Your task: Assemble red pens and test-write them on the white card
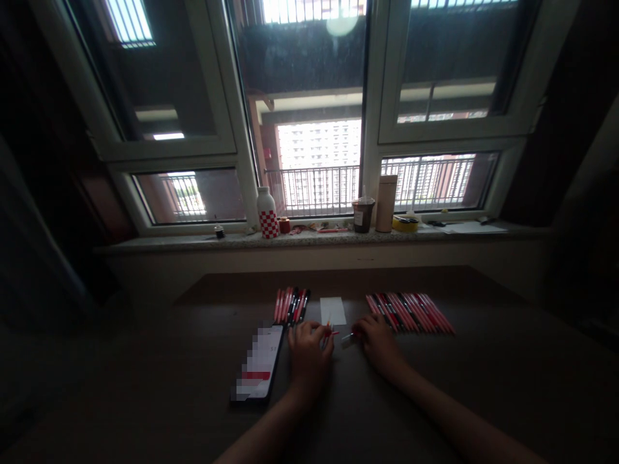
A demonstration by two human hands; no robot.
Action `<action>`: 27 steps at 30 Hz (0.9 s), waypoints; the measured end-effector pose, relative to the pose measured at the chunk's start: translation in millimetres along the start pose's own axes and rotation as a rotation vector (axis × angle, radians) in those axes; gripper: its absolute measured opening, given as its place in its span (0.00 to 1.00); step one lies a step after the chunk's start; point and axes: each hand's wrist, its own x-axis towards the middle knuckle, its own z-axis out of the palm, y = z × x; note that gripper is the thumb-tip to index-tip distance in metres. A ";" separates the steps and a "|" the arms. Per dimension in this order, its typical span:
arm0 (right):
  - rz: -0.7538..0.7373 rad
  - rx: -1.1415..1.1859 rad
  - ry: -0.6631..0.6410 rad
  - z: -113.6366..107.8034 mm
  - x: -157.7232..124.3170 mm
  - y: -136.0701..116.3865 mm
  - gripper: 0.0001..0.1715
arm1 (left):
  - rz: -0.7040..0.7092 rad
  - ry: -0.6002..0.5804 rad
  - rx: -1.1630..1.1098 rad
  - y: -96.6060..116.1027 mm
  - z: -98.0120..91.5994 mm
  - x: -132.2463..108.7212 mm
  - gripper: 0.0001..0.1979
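My left hand [309,354] is closed over the table, pinching a thin red-tipped pen-like piece [333,333] at its fingertips. Just to the right, my right hand [380,348] is closed with its fingers round a small slender piece that ends in a pale, see-through part [347,340]. The two pieces point toward each other and are apart. Both are too small and dark to name surely. Behind my hands lies a white square of paper [333,310]. A row of pink, red and black pens [411,312] lies beyond my right hand, and a smaller group of pens [291,305] beyond my left.
A phone [258,361] with a lit screen lies left of my left hand. On the windowsill [193,243] stand a red-checked white bottle [267,216], a dark drink cup [363,216], a tall tan box [385,203] and a yellow roll [405,223].
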 end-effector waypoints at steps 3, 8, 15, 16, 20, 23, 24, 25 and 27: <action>-0.003 0.013 0.020 -0.3 0.1 -0.6 0.16 | -0.016 -0.002 0.010 0.1 -0.6 -0.2 0.09; 0.012 0.015 0.069 -2.2 0.5 -2.9 0.16 | -0.024 0.003 0.019 -0.7 0.1 -0.7 0.09; 0.016 0.002 0.076 -5.8 0.5 -6.8 0.17 | -0.020 -0.010 0.006 0.2 -0.2 -0.3 0.09; 0.010 0.003 0.074 -6.0 0.5 -7.2 0.17 | -0.020 -0.014 0.001 0.7 -0.5 -0.1 0.09; -0.016 0.006 0.070 -5.6 -0.1 -8.2 0.18 | -0.012 -0.035 -0.018 2.1 -1.4 0.6 0.08; -0.031 -0.003 0.076 -4.3 -0.7 -8.4 0.18 | 0.000 -0.047 -0.037 1.5 -1.0 0.8 0.09; -0.036 -0.006 0.077 -3.8 -0.8 -8.4 0.18 | 0.004 -0.052 -0.046 1.1 -0.8 0.7 0.09; -0.041 -0.008 0.078 -3.3 -0.8 -8.3 0.17 | 0.005 -0.056 -0.054 0.9 -0.6 0.7 0.09; -0.051 -0.008 0.078 -2.6 -0.8 -7.9 0.16 | -0.001 -0.066 -0.066 0.7 -0.6 0.8 0.09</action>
